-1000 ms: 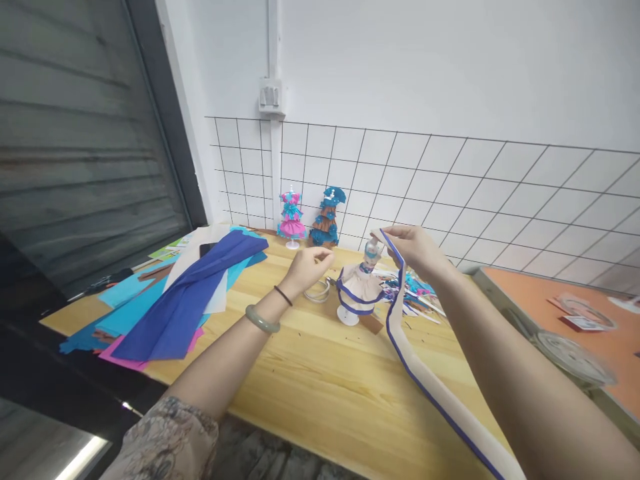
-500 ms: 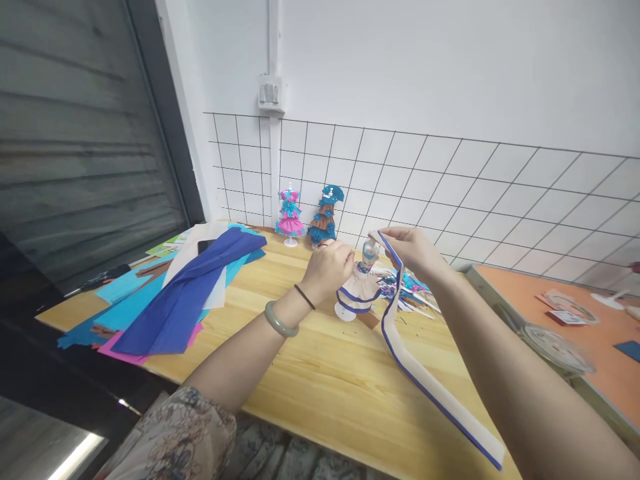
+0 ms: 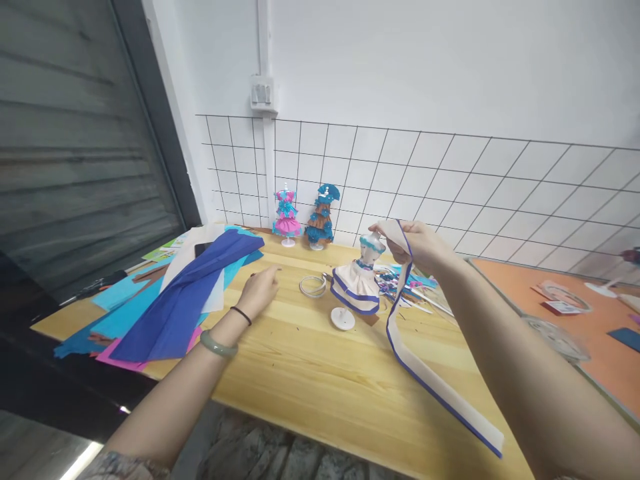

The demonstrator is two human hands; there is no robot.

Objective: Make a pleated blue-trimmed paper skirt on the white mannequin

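One white wall [image 3: 415,73], carrying a black wire grid [image 3: 387,129], bounds the view I receive, with a grey slatted shutter [image 3: 60,133] at its left. In front of it extends the wooden surface [image 3: 300,373], with an orange surface [image 3: 520,300] beside it on the right. A pile of coloured sheets [image 3: 175,293], dark blue uppermost, covers the left part of the wood. Next in size is the cream strip [image 3: 445,389] with a violet-blue edge: it descends from my right hand [image 3: 417,245] and runs towards the near right, alongside my forearm. The right fingers pinch the strip near its upper end, directly beside the neck of a small dress form [image 3: 357,280]; whether they also grip the neck, I cannot determine. This form, clad in a cream, blue-edged skirt, leans to the right above its round white base [image 3: 343,319], near the middle of the surface. Coloured scraps [image 3: 415,283] lie behind it and to its right. A pink-and-turquoise form [image 3: 287,217] and a teal-and-brown form [image 3: 321,217] stand upright at the back, near the wall. My left hand [image 3: 260,288] is over the wood between the sheets and a pale coil [image 3: 314,295], its fingers curled inward; I cannot tell whether the tips meet. Smallest are a green bangle [image 3: 219,345] and a dark band [image 3: 241,315] around the left wrist.
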